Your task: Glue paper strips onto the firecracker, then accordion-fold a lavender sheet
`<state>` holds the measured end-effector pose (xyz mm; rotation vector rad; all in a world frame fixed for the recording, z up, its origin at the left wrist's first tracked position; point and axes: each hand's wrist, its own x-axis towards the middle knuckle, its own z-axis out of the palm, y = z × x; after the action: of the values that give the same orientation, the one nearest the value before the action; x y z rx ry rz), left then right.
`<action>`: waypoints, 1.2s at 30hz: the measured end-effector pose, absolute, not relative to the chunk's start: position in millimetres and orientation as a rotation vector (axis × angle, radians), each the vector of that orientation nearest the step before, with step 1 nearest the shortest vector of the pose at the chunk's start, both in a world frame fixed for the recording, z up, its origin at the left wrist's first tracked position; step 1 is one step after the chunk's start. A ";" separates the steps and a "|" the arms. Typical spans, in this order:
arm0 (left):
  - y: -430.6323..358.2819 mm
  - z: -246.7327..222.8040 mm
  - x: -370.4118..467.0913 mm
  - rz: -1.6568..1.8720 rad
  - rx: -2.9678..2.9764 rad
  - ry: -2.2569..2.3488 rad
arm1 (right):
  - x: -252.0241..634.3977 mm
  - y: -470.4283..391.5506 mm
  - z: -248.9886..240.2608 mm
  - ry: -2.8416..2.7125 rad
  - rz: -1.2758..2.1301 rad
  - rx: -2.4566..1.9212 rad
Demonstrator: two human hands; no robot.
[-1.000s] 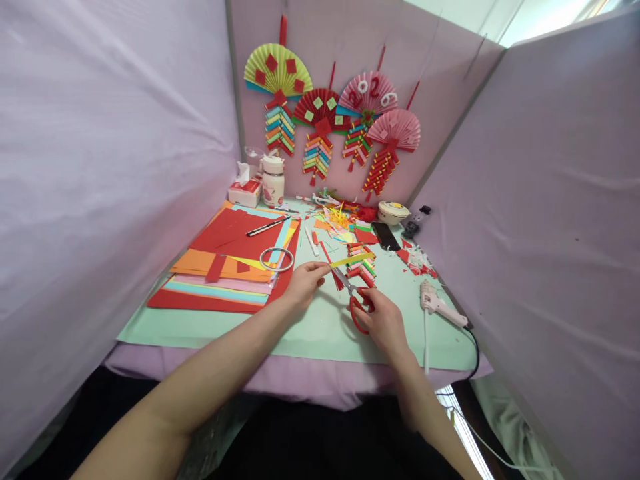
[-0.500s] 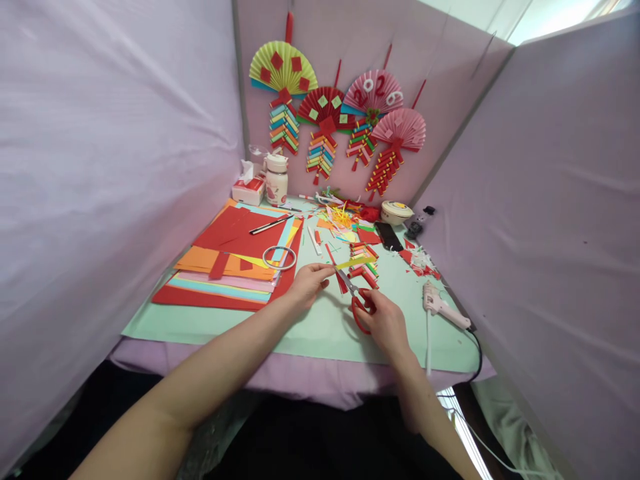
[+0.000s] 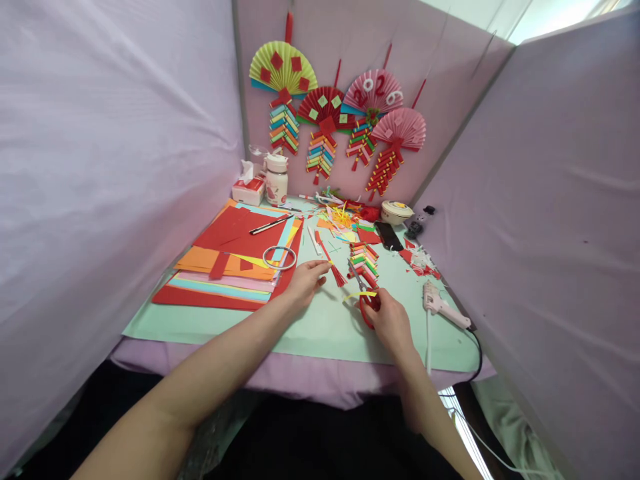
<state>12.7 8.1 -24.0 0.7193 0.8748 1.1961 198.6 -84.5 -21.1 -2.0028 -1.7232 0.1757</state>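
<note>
Between the fingertips of my left hand (image 3: 309, 283) is a red paper tassel (image 3: 339, 276), its fringe fanned toward the lower right and a bit of yellow at its neck. My right hand (image 3: 391, 316) is closed around the red-handled scissors (image 3: 367, 311), whose blades point up and left. A thin yellow paper strip (image 3: 356, 295) is also at my right fingertips, lying across the scissors. Just beyond the blades lies a row of small coloured paper rolls (image 3: 364, 261) in red, green, yellow and pink.
Stacked coloured paper (image 3: 220, 297) and a silver ring (image 3: 279, 258) lie at the left. A glue gun (image 3: 445, 307) with a cord is at the right, a phone (image 3: 389, 237) behind it. Paper scraps (image 3: 340, 217) lie at the back; fan decorations (image 3: 373, 93) hang above.
The yellow strip, earlier stretched from my left fingertips over the scissors, is now at my right hand. The scissors have moved slightly right, away from my left hand, and the tassel shows more fully.
</note>
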 end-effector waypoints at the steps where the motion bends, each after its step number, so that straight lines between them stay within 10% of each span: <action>1: 8.7 -23.9 12.2 1.213 0.704 0.873 | 199.8 -83.4 -21.0 -1.739 0.167 -2.039; 27: 6.1 -18.0 12.8 1.091 0.640 0.698 | 254.3 -38.2 -17.0 -1.524 -0.060 -2.483; 36: 3.6 -19.5 13.8 1.110 0.888 0.714 | 194.0 -43.5 9.9 -1.657 0.164 -1.597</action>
<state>13.8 3.6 -19.5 0.8882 0.7144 1.1103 194.0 -43.5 9.9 -1.5971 -1.6572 0.1641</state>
